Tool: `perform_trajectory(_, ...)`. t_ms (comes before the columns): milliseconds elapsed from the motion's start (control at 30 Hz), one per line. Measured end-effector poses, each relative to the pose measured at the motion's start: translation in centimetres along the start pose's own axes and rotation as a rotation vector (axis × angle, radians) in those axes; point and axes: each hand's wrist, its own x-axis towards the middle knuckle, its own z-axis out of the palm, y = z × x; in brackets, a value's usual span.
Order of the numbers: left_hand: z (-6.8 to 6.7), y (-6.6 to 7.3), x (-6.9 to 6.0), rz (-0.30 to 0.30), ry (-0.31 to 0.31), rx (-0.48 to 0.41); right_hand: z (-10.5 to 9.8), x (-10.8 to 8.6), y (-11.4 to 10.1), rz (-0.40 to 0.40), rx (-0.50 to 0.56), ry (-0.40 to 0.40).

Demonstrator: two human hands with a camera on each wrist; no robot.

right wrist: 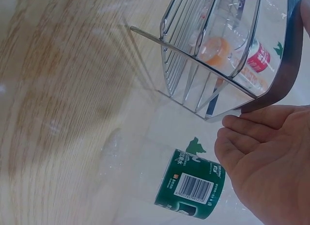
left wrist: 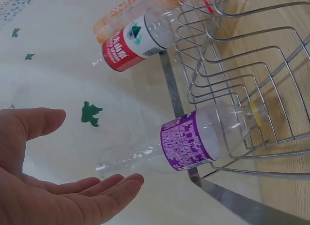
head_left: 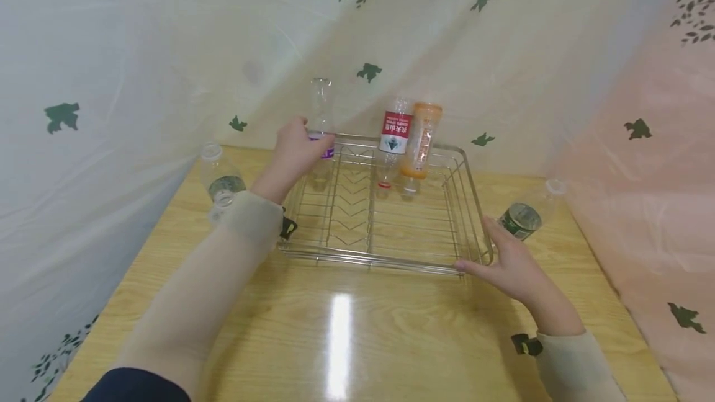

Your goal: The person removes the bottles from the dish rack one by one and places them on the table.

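A wire dish rack [head_left: 368, 259] stands on the table with three bottles leaning at its far side. My left hand [head_left: 296, 154] is by the far left corner, beside a clear purple-labelled bottle [head_left: 321, 104]. In the left wrist view, that bottle [left wrist: 186, 140] is tilted cap-down through the wires, and my left hand [left wrist: 63, 172] has thumb and fingers spread apart near its base. My right hand [head_left: 514, 265] touches the rack's near right corner. The right wrist view shows my right hand [right wrist: 271, 152] with straight fingers against the metal rim [right wrist: 286, 75].
A red-labelled bottle [head_left: 396, 132] and an orange one [head_left: 422, 141] lean side by side in the rack. Two clear bottles, one with a green label [head_left: 226, 186], stand left of the rack. A green-labelled bottle [head_left: 521, 221] lies right of it. A patterned sheet [head_left: 313, 36] hangs behind.
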Motion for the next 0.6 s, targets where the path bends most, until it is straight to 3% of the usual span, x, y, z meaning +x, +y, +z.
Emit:
perform_trajectory(267,1.5,-0.9,1.4,-0.003,0.017,-0.130,0.0,-0.1,0.0,0.009,0.000,-0.005)
perform_trajectory(600,2.4,-2.7,2.7,-0.017,0.029,-0.061,-0.1,0.0,0.0,0.012,-0.011,-0.006)
